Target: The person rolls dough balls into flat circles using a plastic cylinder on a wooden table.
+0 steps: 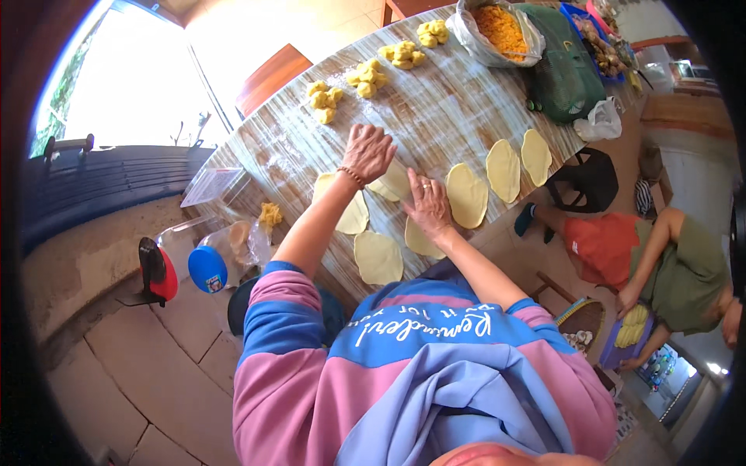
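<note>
Head view, only one. From where I stand: person bent over a wood-patterned, pale streaked counter (439,101), both hands on the far side of the nearest dough. Left hand (369,154): fingers curled, knuckles up; cannot tell if it's clenched or gripping something. Right hand (428,206): released, fingers mostly straight, against a pale cream, smooth piece (392,182). That piece sits on the counter between the hands; partly covered, so flat dough or a roller, can't say.

Step looks like flattening. To do it well: press evenly, middle outward, both hands matched; keep the surface lightly floured and the edge clear of neighbouring sheets.

Look of the dough: thin, pale yellow oval dough sheets (467,196), matte, edges slightly uneven, some narrower. Three run to the right of the right hand; others lie nearer the body, two partly hidden by the arms. Beyond the hands, four knobbly clusters of deeper yellow dough lumps (365,78). White powder smeared near them. Plastic bag of orange shreds (501,32) at the far edge.
</note>
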A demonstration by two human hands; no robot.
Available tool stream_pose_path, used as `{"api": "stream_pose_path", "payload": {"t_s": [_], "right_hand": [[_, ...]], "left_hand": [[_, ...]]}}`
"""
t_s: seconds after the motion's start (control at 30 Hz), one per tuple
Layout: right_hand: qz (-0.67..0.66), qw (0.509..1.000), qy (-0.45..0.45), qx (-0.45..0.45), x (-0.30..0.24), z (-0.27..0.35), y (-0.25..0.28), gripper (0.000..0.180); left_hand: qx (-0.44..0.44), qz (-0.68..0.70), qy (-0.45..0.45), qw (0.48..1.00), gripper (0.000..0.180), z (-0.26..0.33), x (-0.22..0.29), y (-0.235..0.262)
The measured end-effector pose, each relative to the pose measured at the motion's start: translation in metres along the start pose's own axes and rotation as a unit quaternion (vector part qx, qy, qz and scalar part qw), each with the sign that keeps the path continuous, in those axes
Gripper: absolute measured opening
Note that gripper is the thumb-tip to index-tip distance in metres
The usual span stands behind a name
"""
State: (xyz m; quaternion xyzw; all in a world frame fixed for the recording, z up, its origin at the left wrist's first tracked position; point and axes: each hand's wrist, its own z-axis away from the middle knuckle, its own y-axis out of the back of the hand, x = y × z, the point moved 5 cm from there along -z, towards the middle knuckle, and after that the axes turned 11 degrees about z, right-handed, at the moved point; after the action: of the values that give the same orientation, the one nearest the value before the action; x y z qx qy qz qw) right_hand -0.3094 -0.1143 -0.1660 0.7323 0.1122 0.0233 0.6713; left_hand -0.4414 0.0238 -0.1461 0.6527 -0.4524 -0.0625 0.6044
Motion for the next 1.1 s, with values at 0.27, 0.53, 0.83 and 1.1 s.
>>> {"api": "stream_pose_path", "payload": {"t_s": [0.27,0.53,0.83,1.1], "right_hand": [[-0.061,0.998,-0.035,0.003,0.024,-0.024,0.011,0.075],[0.03,1.0,0.007,-0.006,-0.007,0.024,-0.002,0.087],[-0.057,0.992,0.109,0.018,0.019,0.026,0.013,0.09],[-0.038,0.993,0.11,0.009,0.07,-0.029,0.025,0.059]], "left_hand": [[-0.124,0.004,0.065,0.99,0.044,-0.053,-0.024,-0.035],[0.001,0.032,0.041,0.999,0.025,0.057,0.014,0.006],[0.042,0.029,0.048,0.998,0.019,0.068,0.034,0.019],[0.044,-0.01,0.113,0.993,0.035,-0.005,0.004,-0.011]]}}
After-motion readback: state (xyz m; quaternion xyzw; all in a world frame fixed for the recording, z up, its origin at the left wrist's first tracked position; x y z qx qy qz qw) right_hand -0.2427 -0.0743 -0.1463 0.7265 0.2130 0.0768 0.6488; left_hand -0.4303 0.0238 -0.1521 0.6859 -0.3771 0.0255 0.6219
